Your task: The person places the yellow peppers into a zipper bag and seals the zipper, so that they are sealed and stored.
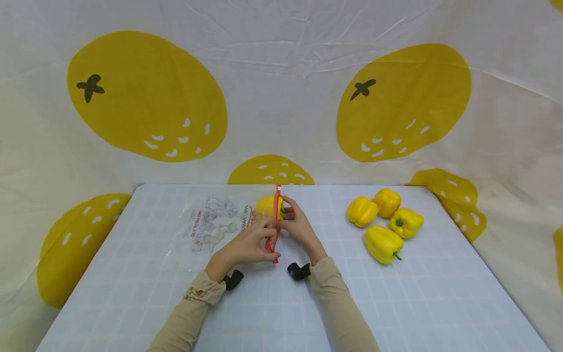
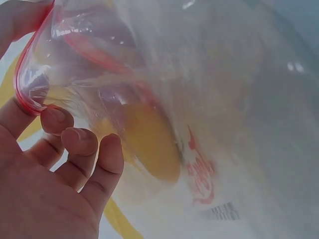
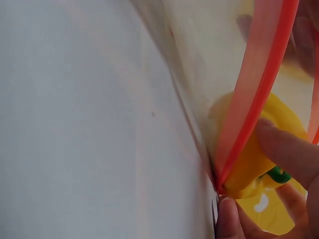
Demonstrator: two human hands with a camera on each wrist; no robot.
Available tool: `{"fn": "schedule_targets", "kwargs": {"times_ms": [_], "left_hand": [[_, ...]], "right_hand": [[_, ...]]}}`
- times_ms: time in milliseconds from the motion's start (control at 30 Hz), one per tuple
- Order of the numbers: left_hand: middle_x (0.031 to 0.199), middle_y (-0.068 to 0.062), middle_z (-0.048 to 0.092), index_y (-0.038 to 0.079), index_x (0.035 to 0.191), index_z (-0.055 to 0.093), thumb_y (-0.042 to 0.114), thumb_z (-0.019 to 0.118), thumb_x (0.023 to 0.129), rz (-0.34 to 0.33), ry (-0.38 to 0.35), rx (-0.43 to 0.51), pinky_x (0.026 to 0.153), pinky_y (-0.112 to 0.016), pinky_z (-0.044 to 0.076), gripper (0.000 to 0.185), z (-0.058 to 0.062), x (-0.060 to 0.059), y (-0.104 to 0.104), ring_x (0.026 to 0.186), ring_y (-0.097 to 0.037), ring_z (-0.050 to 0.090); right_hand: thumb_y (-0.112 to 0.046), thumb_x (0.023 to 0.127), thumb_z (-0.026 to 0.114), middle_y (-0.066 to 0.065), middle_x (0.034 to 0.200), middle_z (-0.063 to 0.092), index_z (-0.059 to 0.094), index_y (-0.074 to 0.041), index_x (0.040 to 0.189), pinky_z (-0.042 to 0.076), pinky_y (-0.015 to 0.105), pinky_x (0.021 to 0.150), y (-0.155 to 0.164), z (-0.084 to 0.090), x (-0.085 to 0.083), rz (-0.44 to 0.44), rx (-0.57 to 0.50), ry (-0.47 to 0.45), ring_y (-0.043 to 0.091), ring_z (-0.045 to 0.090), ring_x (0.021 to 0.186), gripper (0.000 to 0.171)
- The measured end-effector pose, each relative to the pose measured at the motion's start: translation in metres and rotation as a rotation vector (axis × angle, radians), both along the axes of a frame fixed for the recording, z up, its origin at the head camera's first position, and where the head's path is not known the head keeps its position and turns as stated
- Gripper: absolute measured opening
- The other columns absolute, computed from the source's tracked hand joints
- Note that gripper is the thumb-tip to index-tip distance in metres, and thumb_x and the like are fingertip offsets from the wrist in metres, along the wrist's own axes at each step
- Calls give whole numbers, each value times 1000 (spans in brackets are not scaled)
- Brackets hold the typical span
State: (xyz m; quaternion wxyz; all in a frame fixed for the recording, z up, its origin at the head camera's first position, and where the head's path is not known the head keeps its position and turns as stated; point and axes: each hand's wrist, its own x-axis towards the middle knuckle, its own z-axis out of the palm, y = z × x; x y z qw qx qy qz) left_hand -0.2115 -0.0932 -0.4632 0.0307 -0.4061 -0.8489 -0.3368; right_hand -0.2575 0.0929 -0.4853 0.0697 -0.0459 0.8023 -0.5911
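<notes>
The left hand (image 1: 251, 243) pinches the red zip rim of a clear bag (image 1: 220, 222) that lies on the counter (image 1: 418, 303), fingers curled on the plastic and holding its mouth up. The right hand (image 1: 299, 226) grips a yellow pepper (image 1: 267, 206) at that mouth, fingers around it near its green stem, so that the pepper sits half inside the rim at the middle back of the counter. Four more peppers (image 1: 384, 222) lie in a close cluster well apart to the right, with a lemon-print cloth (image 1: 281, 98) behind the counter.
</notes>
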Motion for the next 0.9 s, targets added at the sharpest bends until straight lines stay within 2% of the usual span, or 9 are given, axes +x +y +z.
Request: {"fn": "schedule_targets", "kwargs": {"times_ms": [200,400,667,900], "left_hand": [[87,2,42,16,69,50,24,87,74,-6,8,-5,76,-29,39,38,-1,-1,-1,88,-14,46],[91,2,42,16,70,49,25,86,75,-7,13,-6,79,-30,40,38,-1,-2,-2,94,-15,47],[91,2,42,15,71,51,22,86,76,-23,-4,21,80,-30,41,36,0,-3,-3,95,-15,48],[91,2,44,14,70,50,22,86,75,-28,-7,13,84,-32,43,37,2,-4,-1,97,-16,48]], "right_hand": [[-4,85,69,17,128,53,44,-26,148,47,46,88,-3,4,-12,19,95,-19,34,54,109,71],[-5,81,68,21,127,48,44,-24,149,45,41,83,-5,11,-17,46,177,-34,34,50,108,75],[-12,83,65,21,127,43,42,-22,151,40,43,90,-9,19,-20,80,260,-87,34,46,108,72],[-23,87,68,21,118,42,47,-21,148,39,38,78,-16,20,-27,80,348,-80,33,48,97,65]]}}
